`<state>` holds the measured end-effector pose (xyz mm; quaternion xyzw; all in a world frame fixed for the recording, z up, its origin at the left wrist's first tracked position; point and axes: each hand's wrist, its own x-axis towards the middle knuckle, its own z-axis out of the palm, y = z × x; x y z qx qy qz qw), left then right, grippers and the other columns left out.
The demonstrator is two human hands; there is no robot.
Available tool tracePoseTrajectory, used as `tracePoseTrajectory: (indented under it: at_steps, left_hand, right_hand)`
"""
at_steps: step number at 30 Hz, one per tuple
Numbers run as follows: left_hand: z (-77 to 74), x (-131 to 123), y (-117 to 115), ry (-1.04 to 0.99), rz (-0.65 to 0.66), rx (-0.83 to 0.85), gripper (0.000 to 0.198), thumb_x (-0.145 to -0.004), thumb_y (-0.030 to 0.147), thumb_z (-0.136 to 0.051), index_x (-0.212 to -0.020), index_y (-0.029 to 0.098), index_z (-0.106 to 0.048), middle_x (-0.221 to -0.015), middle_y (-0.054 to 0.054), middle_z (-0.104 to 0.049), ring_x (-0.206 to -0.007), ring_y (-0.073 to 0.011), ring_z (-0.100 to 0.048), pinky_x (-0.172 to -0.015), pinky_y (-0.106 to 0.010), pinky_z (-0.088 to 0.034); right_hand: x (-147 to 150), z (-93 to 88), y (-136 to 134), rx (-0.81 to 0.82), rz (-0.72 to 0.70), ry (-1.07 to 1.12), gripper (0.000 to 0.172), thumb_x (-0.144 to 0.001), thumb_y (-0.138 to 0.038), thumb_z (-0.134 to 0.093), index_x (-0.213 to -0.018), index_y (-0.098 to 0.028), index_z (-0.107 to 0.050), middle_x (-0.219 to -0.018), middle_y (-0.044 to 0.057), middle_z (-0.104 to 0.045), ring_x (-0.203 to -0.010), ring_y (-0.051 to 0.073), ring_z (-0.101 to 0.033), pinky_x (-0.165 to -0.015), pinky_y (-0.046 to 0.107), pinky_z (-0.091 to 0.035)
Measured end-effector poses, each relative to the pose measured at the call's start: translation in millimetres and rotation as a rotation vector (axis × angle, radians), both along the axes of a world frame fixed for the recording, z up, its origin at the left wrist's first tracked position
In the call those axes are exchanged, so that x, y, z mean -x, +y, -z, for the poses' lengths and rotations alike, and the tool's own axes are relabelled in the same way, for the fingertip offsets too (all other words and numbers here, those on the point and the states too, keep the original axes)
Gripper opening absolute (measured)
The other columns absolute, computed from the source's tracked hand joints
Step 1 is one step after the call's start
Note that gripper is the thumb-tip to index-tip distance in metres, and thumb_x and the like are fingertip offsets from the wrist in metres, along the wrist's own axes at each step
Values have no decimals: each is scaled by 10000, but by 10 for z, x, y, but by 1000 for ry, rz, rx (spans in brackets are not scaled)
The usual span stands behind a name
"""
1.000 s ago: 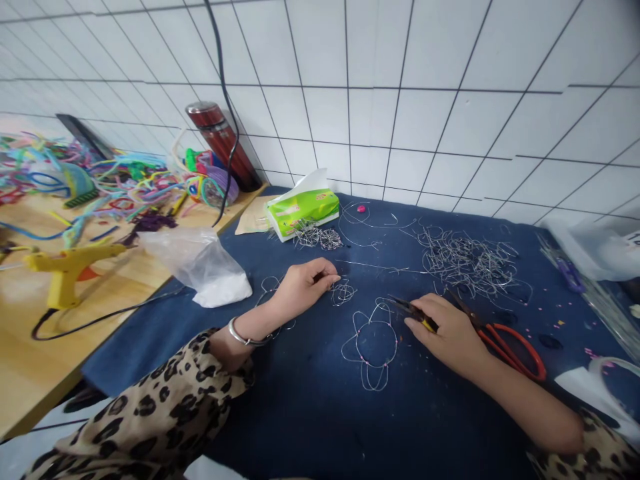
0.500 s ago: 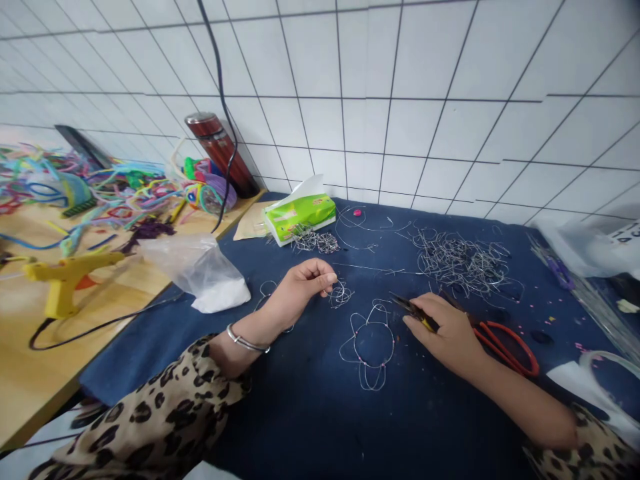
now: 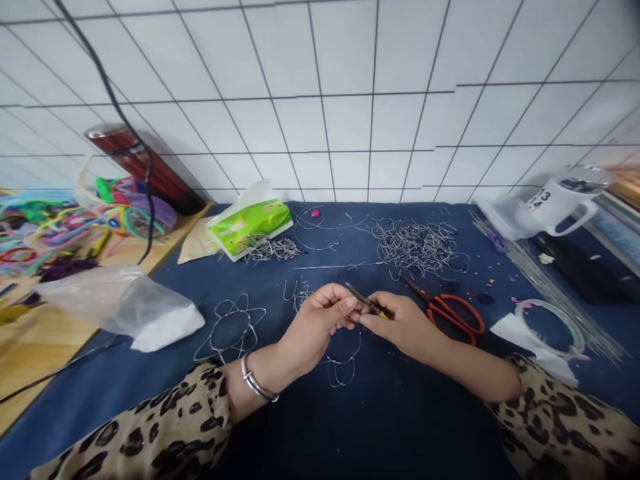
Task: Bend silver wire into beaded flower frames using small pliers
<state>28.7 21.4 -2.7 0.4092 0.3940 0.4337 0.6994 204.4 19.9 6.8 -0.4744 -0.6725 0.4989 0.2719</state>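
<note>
Right now, in the head view, your two hands meet over the middle of the blue cloth (image 3: 400, 427). Your right hand (image 3: 403, 325) is curled shut around the yellow-handled pliers (image 3: 369, 305), whose dark nose points up and to the left. Your left hand (image 3: 320, 321), with a silver bangle (image 3: 258, 383) at its wrist, has its thumb and forefinger pinched narrow right at the pliers' tip; whether a bit of wire sits between them is too small to tell. Just beneath both hands lies a beaded wire flower (image 3: 343, 365), partly hidden by them, flat on the cloth. A second wire flower (image 3: 232, 327) lies to the left, apart from your hands. The red scissors (image 3: 451, 313) rest just beside your right hand, and beyond them spreads the heap of cut wire (image 3: 414, 243). Near the wall sits a green tissue pack (image 3: 249, 224); a clear plastic bag (image 3: 125, 308) lies at the cloth's left edge, and a white mug (image 3: 561, 201) stands at the far right.
</note>
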Motion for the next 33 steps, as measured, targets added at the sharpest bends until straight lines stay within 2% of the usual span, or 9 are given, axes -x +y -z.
tracePoseTrajectory:
  at_steps: [3, 7, 14, 24, 33]
  left_hand:
    - [21, -2, 35, -7, 34, 44, 96, -791, 241, -630, -802, 160, -581, -838, -30, -630, -715, -95, -577, -633, -213, -467]
    - [31, 70, 63, 65, 91, 80, 89, -792, 242, -628, -809, 161, -595, -848, -38, -641, -691, -95, -573, -619, -217, -463]
    - [-22, 128, 99, 139, 187, 99, 125, -794, 274, -625, -819, 153, -609, -816, -39, -626, -658, -91, -555, -561, -193, -429]
    - [-46, 127, 82, 214, 318, 39, 169, -813, 296, -604, -841, 130, -614, -808, -32, -613, -649, -80, -533, -592, -200, -414]
    - [-20, 139, 73, 184, 269, 50, 163, -832, 295, -578, -860, 135, -586, -811, -28, -592, -642, -75, -521, -577, -197, -407]
  right_hand:
    - [-32, 17, 51, 34, 41, 94, 159, -812, -337, -516, -828, -182, -548, -658, -39, -460, -592, 89, -408, -566, 222, -348]
    - [-56, 45, 103, 56, 103, 178, 166, -819, -347, -516, -828, -184, -543, -684, -34, -452, -617, 93, -417, -603, 236, -364]
    - [-59, 26, 88, 33, 91, 129, 153, -832, -339, -514, -837, -190, -548, -677, -38, -455, -602, 88, -404, -580, 228, -345]
    - [-50, 2, 55, -10, 59, 104, 136, -831, -320, -521, -836, -188, -553, -667, -42, -467, -599, 85, -404, -575, 227, -347]
    - [-71, 48, 82, -26, 80, 99, 150, -833, -332, -516, -852, -186, -547, -667, -45, -455, -588, 78, -394, -568, 222, -344]
